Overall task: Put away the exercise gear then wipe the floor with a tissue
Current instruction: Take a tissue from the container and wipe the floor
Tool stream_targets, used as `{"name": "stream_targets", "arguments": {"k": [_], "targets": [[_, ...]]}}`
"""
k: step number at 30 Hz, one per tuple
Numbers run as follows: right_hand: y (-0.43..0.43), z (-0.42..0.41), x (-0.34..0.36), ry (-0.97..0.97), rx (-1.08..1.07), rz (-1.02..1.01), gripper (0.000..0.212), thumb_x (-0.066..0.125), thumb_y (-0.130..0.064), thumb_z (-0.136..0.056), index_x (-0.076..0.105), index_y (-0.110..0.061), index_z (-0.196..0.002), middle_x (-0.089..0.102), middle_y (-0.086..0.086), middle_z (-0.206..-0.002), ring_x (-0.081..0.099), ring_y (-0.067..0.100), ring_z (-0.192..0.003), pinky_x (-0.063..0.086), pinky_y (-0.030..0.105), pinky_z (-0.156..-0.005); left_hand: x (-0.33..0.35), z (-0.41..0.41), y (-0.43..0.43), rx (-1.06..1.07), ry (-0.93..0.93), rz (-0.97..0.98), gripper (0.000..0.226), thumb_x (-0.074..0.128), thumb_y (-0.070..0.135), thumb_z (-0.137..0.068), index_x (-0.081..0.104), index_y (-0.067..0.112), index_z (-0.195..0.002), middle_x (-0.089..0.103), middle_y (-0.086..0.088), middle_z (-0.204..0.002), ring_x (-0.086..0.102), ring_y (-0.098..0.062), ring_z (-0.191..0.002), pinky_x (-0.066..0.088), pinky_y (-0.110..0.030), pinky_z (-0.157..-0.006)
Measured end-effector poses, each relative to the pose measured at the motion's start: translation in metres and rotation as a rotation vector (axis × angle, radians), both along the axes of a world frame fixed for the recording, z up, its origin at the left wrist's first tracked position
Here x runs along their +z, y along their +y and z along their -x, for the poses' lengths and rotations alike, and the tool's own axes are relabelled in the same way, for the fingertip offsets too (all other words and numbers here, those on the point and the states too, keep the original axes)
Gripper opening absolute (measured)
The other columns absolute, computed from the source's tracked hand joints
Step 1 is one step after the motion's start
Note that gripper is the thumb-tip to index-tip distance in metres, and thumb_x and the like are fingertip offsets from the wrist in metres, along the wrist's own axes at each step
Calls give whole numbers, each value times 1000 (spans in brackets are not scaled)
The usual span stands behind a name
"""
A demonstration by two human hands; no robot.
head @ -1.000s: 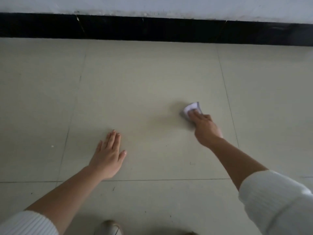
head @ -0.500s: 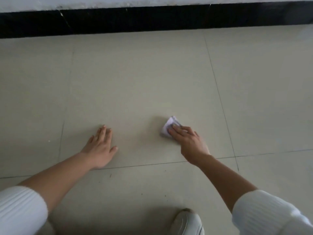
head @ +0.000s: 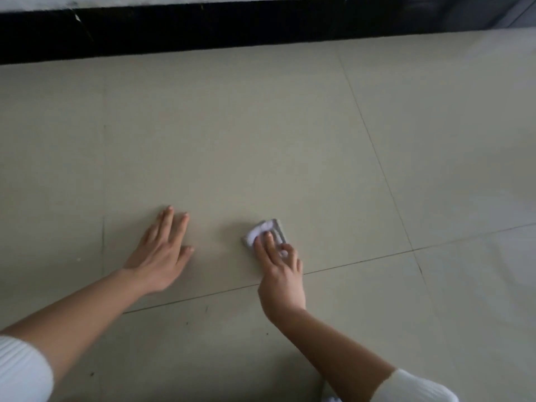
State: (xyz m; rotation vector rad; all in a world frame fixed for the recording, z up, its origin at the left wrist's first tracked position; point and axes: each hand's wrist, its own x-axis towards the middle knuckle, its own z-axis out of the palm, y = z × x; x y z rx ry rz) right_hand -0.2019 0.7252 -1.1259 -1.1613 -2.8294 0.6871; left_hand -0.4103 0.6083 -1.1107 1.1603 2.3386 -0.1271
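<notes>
Tissue (head: 262, 230) lay folded on the floor (head: 261, 126) just below the frame's centre — thin, soft, nearly weightless, apt to bunch or tear, I judged. My right hand (head: 280, 274) pressed its middle with flat fingers; my left hand (head: 162, 256) rested spread, holding nothing

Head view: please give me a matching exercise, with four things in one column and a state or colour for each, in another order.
1 left hand
2 right hand
3 tissue
4 skirting strip

a black, at the far edge of the floor
b white, crumpled, under a hand
c flat on the floor, holds nothing
d presses the tissue

Pairs: 1-c, 2-d, 3-b, 4-a
</notes>
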Motion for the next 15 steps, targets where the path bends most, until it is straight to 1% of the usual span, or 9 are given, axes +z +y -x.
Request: {"name": "stream_targets", "arguments": {"k": [1, 2, 4, 6, 7, 9, 11, 13, 15], "targets": [[-11, 9, 2, 17, 129, 28, 80, 20, -3, -60, 50, -21, -132, 49, 1, -141, 45, 32, -106, 48, 40, -80, 0, 3, -2, -12, -4, -17, 69, 32, 41, -98, -4, 12, -150, -16, -19, -155, -9, -31, -145, 3, -39, -117], [-17, 17, 4, 38, 262, 41, 77, 19, -5, -62, 52, -21, -129, 51, 1, -139, 49, 32, -102, 49, 37, -77, 0, 6, -4, -31, 1, -35, 68, 30, 42, -97, -1, 12, -150, -14, -19, -155, -7, -31, -145, 5, -40, -117], [-12, 26, 7, 65, 475, 40, 66, 26, -6, -68, 57, -20, -125, 55, 0, -135, 54, 32, -93, 52, 34, -74, 0, 10, -8, -67, 15, -70, 72, 18, 51, -91, 4, 12, -150, -8, -19, -156, -1, -32, -146, 7, -40, -117], [13, 28, 3, 79, 556, -15, 64, 30, -6, -72, 56, -20, -128, 55, -1, -136, 55, 32, -87, 52, 34, -69, -1, 15, -12, -76, 13, -100, 81, 9, 55, -83, 8, 8, -149, -4, -19, -157, 1, -31, -146, 8, -41, -117], [30, 27, 1, 75, 532, -38, 67, 30, -4, -72, 54, -21, -132, 53, 0, -139, 54, 33, -86, 52, 36, -66, -2, 18, -15, -56, 9, -105, 80, 11, 54, -86, 5, 6, -149, -6, -18, -157, -2, -30, -146, 7, -40, -117], [65, 25, -1, 48, 353, -92, 73, 32, 0, -70, 46, -21, -139, 47, 2, -144, 50, 35, -90, 52, 40, -65, -4, 27, -23, 11, 7, -86, 72, 22, 47, -95, -5, 5, -148, -14, -17, -156, -10, -27, -145, 1, -37, -118], [96, 29, 0, -12, 55, -115, 74, 37, 6, -75, 37, -20, -144, 34, 1, -152, 43, 35, -101, 48, 41, -79, -3, 38, -35, 71, 37, -76, 72, 29, 41, -98, -7, 4, -148, -15, -17, -156, -11, -28, -145, 0, -36, -118], [110, 46, 3, -76, -213, -115, 69, 41, 5, -80, 33, -17, -144, 26, 2, -155, 37, 34, -107, 37, 37, -88, -2, 48, -50, 152, 58, -93, 72, 33, 39, -98, -3, 1, -148, -12, -19, -156, -8, -30, -145, 0, -36, -118], [102, 73, 2, -118, -339, -132, 65, 43, 1, -81, 32, -12, -143, 26, 6, -154, 36, 34, -110, 30, 36, -94, -3, 57, -65, 233, 62, -96, 73, 35, 37, -97, 0, -1, -148, -9, -21, -156, -7, -32, -145, 0, -37, -117]]}}
